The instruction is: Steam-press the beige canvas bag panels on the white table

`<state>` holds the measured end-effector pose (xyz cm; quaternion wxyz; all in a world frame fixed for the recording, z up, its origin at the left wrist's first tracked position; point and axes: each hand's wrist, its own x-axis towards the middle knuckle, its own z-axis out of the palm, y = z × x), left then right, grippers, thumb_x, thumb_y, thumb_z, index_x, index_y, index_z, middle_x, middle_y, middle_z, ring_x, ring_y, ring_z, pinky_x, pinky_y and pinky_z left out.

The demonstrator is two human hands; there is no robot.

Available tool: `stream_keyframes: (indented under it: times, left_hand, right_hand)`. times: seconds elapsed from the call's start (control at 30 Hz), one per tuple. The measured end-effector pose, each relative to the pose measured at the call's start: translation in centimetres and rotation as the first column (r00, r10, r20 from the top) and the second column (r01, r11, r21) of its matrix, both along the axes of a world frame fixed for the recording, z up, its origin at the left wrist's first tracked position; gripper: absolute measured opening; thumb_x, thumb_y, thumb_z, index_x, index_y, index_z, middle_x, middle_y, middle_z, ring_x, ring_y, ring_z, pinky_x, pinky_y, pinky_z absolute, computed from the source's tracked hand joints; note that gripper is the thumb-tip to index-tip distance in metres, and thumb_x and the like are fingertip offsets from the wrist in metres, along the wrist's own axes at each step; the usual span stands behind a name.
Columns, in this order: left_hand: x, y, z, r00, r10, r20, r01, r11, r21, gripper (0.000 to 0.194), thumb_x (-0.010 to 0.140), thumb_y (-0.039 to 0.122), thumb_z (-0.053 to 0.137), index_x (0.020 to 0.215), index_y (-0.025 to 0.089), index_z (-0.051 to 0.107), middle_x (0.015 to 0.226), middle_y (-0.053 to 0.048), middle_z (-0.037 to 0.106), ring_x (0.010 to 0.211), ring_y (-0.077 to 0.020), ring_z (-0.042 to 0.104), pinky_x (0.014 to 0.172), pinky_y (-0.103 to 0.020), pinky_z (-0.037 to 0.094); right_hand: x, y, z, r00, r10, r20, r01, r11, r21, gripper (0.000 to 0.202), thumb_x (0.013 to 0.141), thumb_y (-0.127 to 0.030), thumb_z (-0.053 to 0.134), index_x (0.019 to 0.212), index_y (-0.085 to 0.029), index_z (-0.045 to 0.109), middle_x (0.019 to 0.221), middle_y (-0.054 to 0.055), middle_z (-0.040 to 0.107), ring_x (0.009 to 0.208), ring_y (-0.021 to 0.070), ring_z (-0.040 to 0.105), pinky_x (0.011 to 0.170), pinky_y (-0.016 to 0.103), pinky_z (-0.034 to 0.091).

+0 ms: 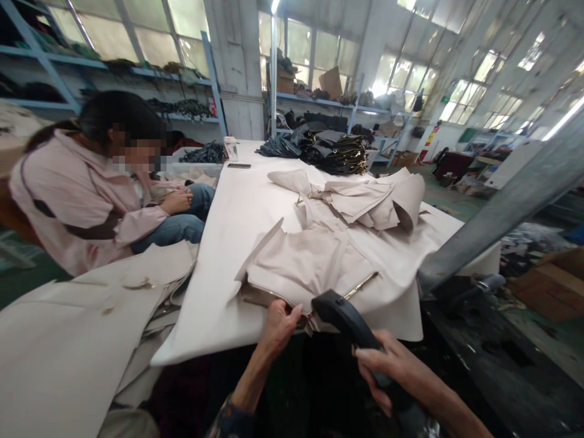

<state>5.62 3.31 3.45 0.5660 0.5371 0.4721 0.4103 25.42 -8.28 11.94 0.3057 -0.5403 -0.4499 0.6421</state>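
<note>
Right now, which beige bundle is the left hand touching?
The near zippered bundle at the table's front edge. The left hand pinches that, not the far bundle or left stack.

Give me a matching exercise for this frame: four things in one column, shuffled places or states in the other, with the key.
Column one
1. The wearer's left hand
2. The wearer's right hand
3. Phone
4. Dark stack

Column two
a. Lying flat near the cup
b. Gripping the black tool
c. Piled at the far end of the table
d. Holding the near edge of the beige piece

Pairs: 1-d, 2-b, 3-a, 4-c
</note>
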Motion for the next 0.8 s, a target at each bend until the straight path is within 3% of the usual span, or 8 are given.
stream_keyframes:
  times: [0.13,0.3,0.43,0.8]
  left_hand:
    - [0.1,-0.1,0.4,0.983,-0.006,0.185,0.027,0.993,-0.115,0.019,0.067,0.03,0.064,0.068,0.011,0.066,0.064,-0.006,0.071,0.06,-0.0217,0.067,0.059,-0.03,0.054]
    - [0.4,-0.4,1.3,0.921,0.07,0.383,0.021,0.973,-0.23,0.016,0.062,0.024,0.068,0.071,0.01,0.067,0.071,-0.007,0.073,0.063,-0.0217,0.069,0.064,-0.032,0.055]
    - [0.4,-0.4,2.0,0.903,0.048,0.427,0.062,0.969,-0.24,0.018,0.061,0.022,0.069,0.073,0.009,0.068,0.067,-0.006,0.072,0.059,-0.0195,0.066,0.063,-0.031,0.054]
    - [0.2,-0.2,2.6,0.91,-0.017,0.415,0.112,0.972,-0.205,0.02,0.06,0.023,0.068,0.074,0.009,0.068,0.062,-0.002,0.068,0.051,-0.0118,0.057,0.052,-0.022,0.045]
  right_hand:
    - [0.4,1.3,0.3,0.999,-0.022,-0.043,0.024,0.999,0.039,0.039,0.083,-0.049,0.054,0.063,-0.017,0.048,0.041,-0.008,0.039,0.031,0.007,0.04,0.032,0.019,0.041]
    - [1.2,-0.3,0.6,1.0,0.02,-0.015,-0.02,1.0,-0.011,0.037,0.08,-0.051,0.058,0.075,-0.016,0.049,0.053,-0.005,0.047,0.034,0.0059,0.043,0.035,0.017,0.038]
    - [1.2,-1.6,0.1,0.996,0.075,0.051,-0.073,0.997,-0.029,0.034,0.081,-0.048,0.056,0.082,-0.015,0.05,0.05,-0.005,0.049,0.035,0.006,0.044,0.035,0.015,0.035]
    - [0.6,-0.6,0.6,0.985,0.11,0.129,-0.112,0.994,0.003,0.026,0.082,-0.041,0.054,0.078,-0.016,0.048,0.048,-0.007,0.048,0.033,0.0061,0.045,0.034,0.014,0.033]
